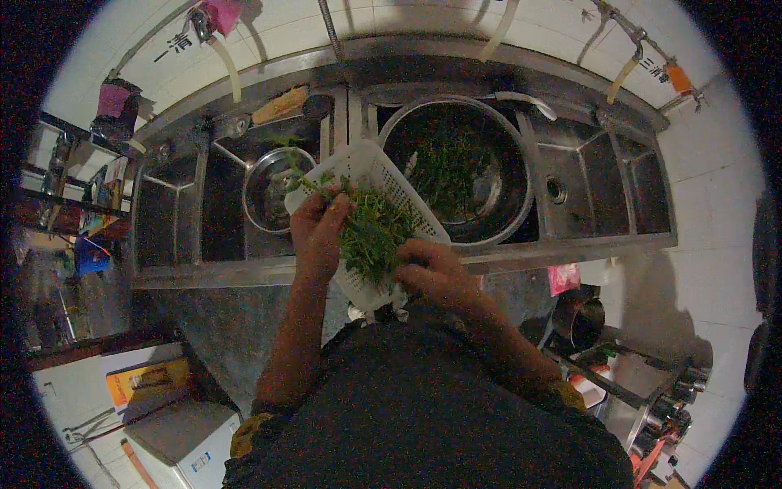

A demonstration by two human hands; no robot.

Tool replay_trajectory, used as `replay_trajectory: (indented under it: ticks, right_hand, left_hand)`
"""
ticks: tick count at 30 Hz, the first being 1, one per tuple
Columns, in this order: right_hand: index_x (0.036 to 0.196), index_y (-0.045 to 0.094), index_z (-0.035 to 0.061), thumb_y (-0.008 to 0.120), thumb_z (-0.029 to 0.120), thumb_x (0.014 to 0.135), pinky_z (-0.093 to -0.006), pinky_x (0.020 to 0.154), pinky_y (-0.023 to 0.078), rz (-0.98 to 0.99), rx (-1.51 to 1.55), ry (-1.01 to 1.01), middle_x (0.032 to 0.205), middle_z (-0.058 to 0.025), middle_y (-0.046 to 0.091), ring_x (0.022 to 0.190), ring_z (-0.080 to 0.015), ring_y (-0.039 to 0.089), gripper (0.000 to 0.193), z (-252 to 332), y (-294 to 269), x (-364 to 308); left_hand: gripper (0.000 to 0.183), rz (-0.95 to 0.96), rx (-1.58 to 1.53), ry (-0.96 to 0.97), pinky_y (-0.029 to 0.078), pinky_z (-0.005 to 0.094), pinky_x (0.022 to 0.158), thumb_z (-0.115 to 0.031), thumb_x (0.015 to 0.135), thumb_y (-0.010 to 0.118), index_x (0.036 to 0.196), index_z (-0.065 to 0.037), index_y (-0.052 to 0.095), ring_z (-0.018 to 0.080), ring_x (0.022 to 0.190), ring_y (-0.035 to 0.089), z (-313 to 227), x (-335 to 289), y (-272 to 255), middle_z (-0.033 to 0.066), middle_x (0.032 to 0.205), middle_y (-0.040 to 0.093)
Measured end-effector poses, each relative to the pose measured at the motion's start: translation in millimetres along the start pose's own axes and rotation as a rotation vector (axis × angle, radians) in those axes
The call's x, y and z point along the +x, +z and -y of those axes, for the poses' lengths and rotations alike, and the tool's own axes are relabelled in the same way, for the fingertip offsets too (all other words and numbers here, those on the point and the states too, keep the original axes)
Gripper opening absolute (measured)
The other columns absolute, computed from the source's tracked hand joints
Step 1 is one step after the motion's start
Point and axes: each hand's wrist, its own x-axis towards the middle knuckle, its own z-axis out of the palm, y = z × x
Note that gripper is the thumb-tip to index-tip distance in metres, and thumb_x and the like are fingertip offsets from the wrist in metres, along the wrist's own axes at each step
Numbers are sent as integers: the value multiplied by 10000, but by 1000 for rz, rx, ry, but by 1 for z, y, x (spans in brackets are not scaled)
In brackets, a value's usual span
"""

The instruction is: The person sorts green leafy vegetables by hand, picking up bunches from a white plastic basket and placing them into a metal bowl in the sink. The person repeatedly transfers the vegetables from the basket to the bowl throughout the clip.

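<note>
Our left hand (316,232) grips leafy greens (371,232) in the white basket (383,175); our right hand (432,273) clasps its rim, tilted toward the big steel bowl (497,220).

Basket (383,175) blocks sink rim; right basin (603,183) open.

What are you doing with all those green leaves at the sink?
A person stands at a metal sink, holding a white plastic basket tilted against the body. Both hands are in the green leaves piled in it: the left hand on top, the right hand by the basket's near edge. A big metal bowl behind also holds greens.
</note>
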Motion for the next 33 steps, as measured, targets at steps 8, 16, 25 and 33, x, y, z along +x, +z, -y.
replay_trajectory:
  ticks: [8,16,25,33]
  right_hand:
    - [999,662,5,624,167,994,-317,650,498,75,-112,71,815,-43,663,725,-122,613,166,18,29,30]
    - [974,657,-25,668,200,946,-412,679,527,31,-481,-100,819,-135,692,715,-240,654,227,12,35,36]
    - [831,557,-26,637,160,881,-491,614,464,-67,-641,-440,713,-202,579,656,-387,600,208,35,45,19]
    - [873,585,-26,646,158,830,-449,603,483,-110,-434,-342,716,-191,591,648,-347,600,199,23,41,24]
  left_hand:
    - [263,-119,-19,-136,514,316,862,-173,980,662,1121,37,732,148,932,648,-13,-23,-37,67,1007,717]
    - [252,-40,297,220,488,293,925,-149,1004,636,1165,7,749,133,995,636,-54,-37,-59,45,1019,724]
    - [252,-240,-175,-6,515,325,864,-197,1002,669,1070,34,743,157,905,635,-13,-25,-74,91,1032,753]
    - [222,-327,-263,-9,527,316,863,-163,1007,669,1072,38,737,177,941,667,11,-22,-64,93,1022,738]
